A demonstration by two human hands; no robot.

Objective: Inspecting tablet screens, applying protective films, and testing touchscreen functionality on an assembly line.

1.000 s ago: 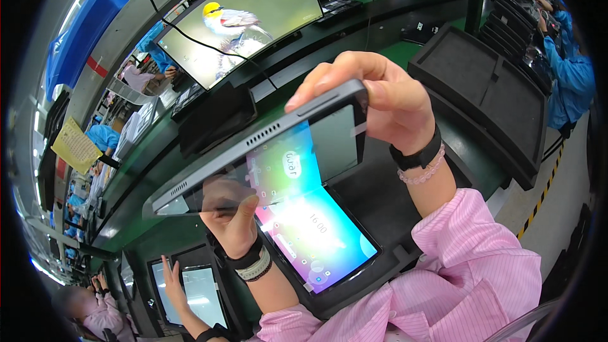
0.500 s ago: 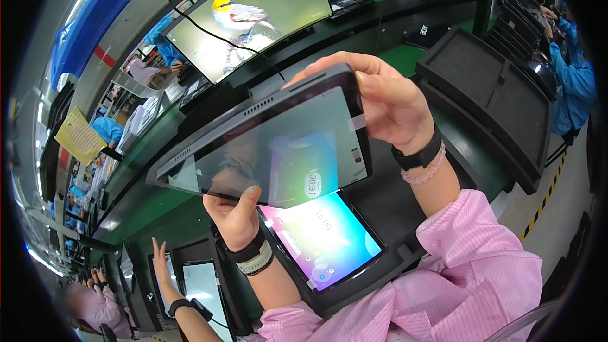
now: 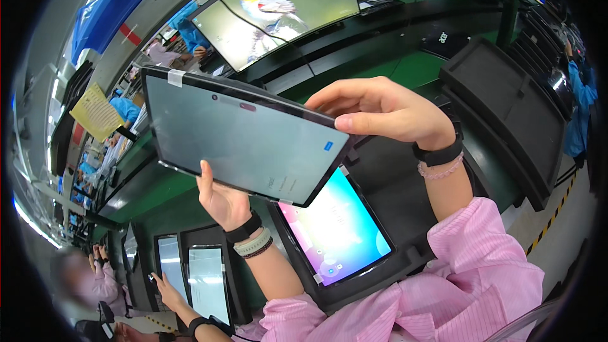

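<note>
Head view: the raised tablet (image 3: 240, 133) has swung round in the last half second, hiding its speaker edge and bringing almost the whole pale screen into sight. At its right corner the right hand (image 3: 396, 114) grips, thumb in front; the left hand (image 3: 225, 202) meets the lower edge, its hold unclear. Below, a colourful-screened tablet (image 3: 342, 234) lies in a black tray (image 3: 415, 196).
</note>
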